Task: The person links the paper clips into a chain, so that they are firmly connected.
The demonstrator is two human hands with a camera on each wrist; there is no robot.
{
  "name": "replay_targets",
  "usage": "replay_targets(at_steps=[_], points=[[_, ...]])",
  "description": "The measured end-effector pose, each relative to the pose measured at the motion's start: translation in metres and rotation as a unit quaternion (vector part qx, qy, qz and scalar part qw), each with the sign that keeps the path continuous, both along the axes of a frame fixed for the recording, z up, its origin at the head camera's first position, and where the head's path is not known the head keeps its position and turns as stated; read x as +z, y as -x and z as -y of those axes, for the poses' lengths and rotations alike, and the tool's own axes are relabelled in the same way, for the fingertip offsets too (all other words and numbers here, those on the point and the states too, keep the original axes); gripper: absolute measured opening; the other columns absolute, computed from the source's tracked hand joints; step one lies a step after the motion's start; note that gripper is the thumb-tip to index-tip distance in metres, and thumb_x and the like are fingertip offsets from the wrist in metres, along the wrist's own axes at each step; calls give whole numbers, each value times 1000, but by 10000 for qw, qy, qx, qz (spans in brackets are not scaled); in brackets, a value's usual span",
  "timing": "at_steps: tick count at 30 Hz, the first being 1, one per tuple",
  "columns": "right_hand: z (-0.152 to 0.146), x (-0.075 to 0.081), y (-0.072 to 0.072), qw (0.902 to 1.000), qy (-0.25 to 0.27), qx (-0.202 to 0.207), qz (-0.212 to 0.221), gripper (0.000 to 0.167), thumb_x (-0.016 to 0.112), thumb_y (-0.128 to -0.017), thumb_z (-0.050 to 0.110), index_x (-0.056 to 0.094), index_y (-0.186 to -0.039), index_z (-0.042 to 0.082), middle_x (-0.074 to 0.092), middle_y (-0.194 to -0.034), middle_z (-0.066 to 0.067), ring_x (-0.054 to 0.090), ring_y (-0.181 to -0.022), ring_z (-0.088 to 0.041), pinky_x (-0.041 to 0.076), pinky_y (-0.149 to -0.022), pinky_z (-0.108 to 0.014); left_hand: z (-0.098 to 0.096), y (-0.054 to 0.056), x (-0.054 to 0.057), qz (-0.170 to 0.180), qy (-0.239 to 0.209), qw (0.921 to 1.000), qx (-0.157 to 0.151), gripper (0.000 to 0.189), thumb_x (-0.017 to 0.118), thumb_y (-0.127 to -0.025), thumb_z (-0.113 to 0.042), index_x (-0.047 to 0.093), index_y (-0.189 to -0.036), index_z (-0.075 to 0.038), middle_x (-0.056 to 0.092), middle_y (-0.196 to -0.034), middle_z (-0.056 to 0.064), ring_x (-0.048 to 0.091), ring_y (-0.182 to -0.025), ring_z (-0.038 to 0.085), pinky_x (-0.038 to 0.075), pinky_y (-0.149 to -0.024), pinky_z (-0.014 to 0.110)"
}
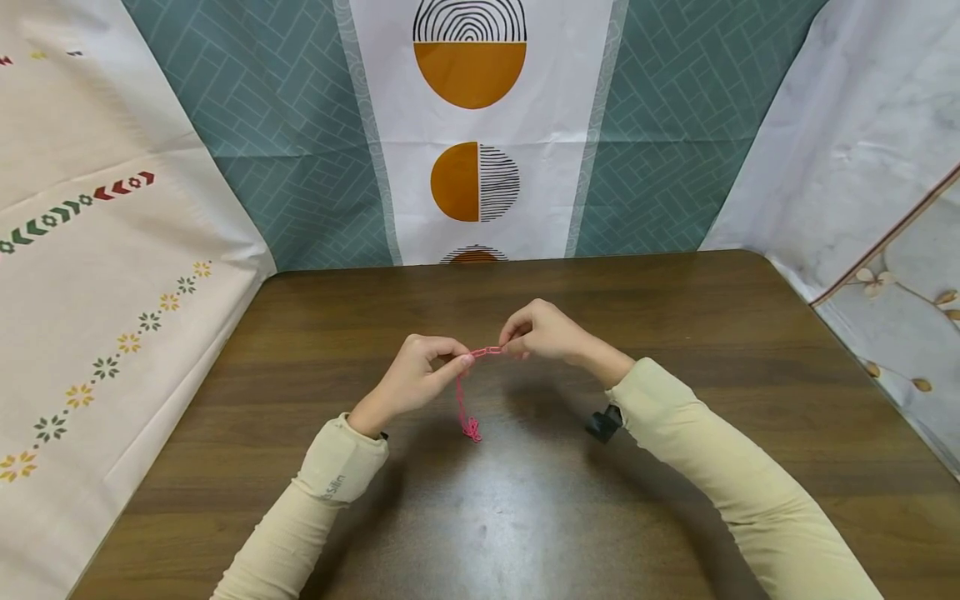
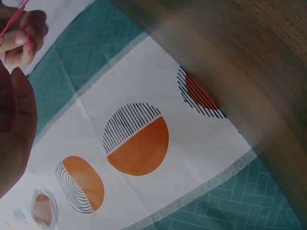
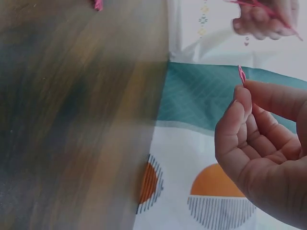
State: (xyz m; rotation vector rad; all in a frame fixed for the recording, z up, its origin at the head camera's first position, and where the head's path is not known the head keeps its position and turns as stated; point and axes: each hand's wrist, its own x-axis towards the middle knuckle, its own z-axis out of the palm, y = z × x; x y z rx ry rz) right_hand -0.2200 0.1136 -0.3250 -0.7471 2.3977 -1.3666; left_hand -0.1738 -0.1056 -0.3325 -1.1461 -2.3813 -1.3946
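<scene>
A thin pink cord [image 1: 487, 351] stretches between the two hands above the table. My left hand [image 1: 420, 372] pinches it between thumb and forefinger, and a tail hangs below those fingertips, ending in a small tangled bunch [image 1: 471, 430]. On the other side my right hand [image 1: 545, 332] pinches the cord's right part with thumb and fingertips. In the right wrist view a bit of pink cord [image 3: 242, 75] sticks out of the right hand's [image 3: 261, 129] fingertips. The left wrist view catches the cord [image 2: 13, 20] only at its upper left corner.
The brown wooden table [image 1: 480, 508] spreads beneath both hands. A dark wrist strap piece [image 1: 603, 423] shows under the right sleeve. Behind the table hangs a patterned teal and white cloth [image 1: 300, 167], with a cream cloth [image 1: 97, 292] at left and a marbled one [image 1: 862, 125] at right.
</scene>
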Motion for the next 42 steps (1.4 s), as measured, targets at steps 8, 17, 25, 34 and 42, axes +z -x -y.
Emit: replay_targets(at_steps=[8, 17, 25, 34, 42], points=[[-2, 13, -8, 9976, 411, -330, 446, 5, 64, -78, -1, 66, -80, -5, 63, -68, -13, 59, -68, -39, 51, -59, -33, -5, 6, -7, -718, 213, 9972, -14, 7, 62, -83, -1, 67, -78, -1, 62, -69, 1, 55, -62, 8, 47, -55, 27], [1, 21, -16, 9952, 617, -580, 492, 6, 65, -78, 0, 66, -80, -6, 61, -62, -5, 57, -59, -20, 49, -58, -30, -11, 7, -11, -1458, 407, 9881, 284, 9, 62, -82, 0, 66, -74, 0, 61, -67, 2, 54, -58, 9, 49, -54, 32], [5, 23, -20, 9931, 770, -751, 468, 5, 64, -77, -1, 66, -78, -5, 60, -61, -5, 55, -56, -16, 47, -56, -28, -14, 8, -10, -1649, 501, 9834, 561, 10, 62, -82, -2, 66, -73, -1, 62, -66, 3, 55, -56, 9, 47, -51, 32], [6, 22, -21, 9909, 924, -779, 584, 6, 62, -78, -3, 65, -80, -7, 61, -65, -14, 56, -57, -20, 48, -58, -32, -16, 6, -8, -1787, 550, 9793, 779, 7, 64, -81, -1, 67, -75, -1, 63, -67, 3, 54, -54, 8, 44, -50, 26], [3, 20, -21, 9882, 1118, -707, 770, 7, 61, -79, -4, 64, -81, -10, 62, -67, -15, 56, -57, -18, 49, -58, -31, -18, 6, -9, -2212, 679, 9681, 963, 9, 64, -80, -3, 66, -72, -3, 60, -63, 1, 47, -48, 9, 38, -48, 22]])
